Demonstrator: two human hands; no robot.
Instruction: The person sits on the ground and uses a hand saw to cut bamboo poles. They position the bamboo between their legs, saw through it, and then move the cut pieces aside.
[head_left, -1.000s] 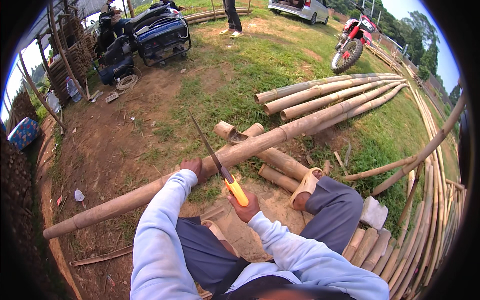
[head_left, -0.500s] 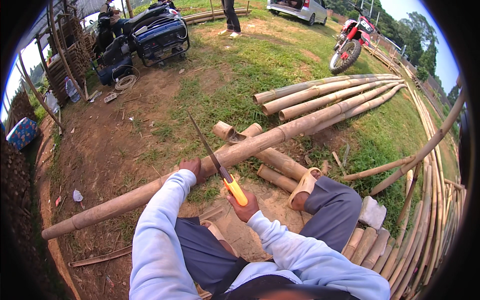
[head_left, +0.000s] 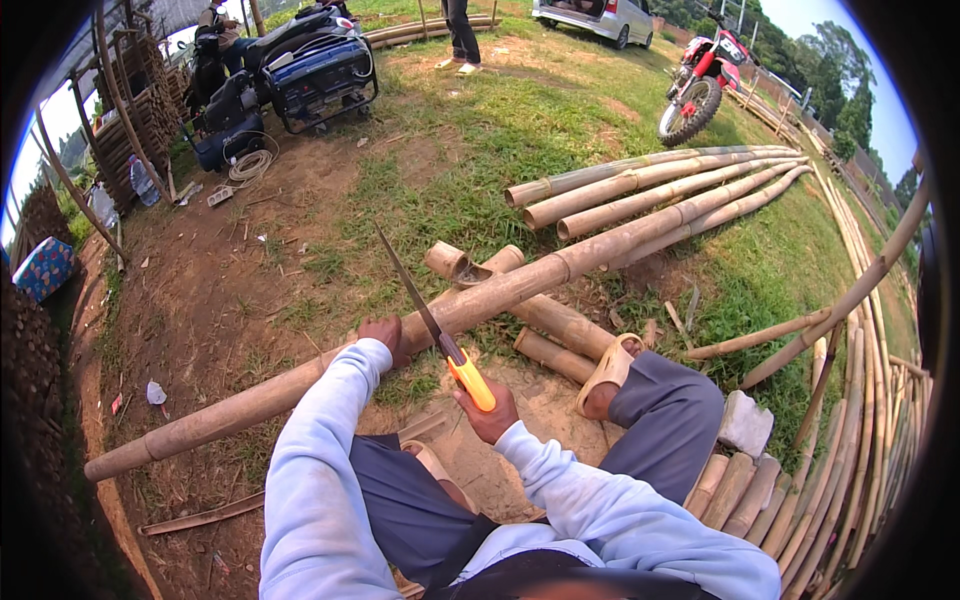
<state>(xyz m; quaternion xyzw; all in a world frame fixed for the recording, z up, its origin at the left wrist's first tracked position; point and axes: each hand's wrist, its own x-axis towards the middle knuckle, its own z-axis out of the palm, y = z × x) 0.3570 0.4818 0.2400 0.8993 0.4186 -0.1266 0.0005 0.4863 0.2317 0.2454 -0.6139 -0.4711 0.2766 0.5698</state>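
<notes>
A long bamboo pole (head_left: 235,408) runs slantwise before me, from the lower left toward the upper right. My left hand (head_left: 384,335) grips it from above, its fingers partly hidden behind the pole. In my right hand (head_left: 490,414) is a handsaw (head_left: 471,381) with an orange-yellow handle. Its dark blade crosses the pole just right of my left hand, and the tip points up and left past the far side. I cannot make out how deep the teeth sit. Under the pole lie crossed bamboo pieces (head_left: 565,326) as a rest, beside my sandalled right foot.
Several cut bamboo poles (head_left: 650,190) lie on the grass beyond. More poles (head_left: 850,440) are stacked at right, near a concrete block (head_left: 745,424). A blue generator (head_left: 318,75) and a coiled hose (head_left: 252,165) are at far left. A red motorbike (head_left: 700,90) stands far right; a person (head_left: 460,35) stands behind.
</notes>
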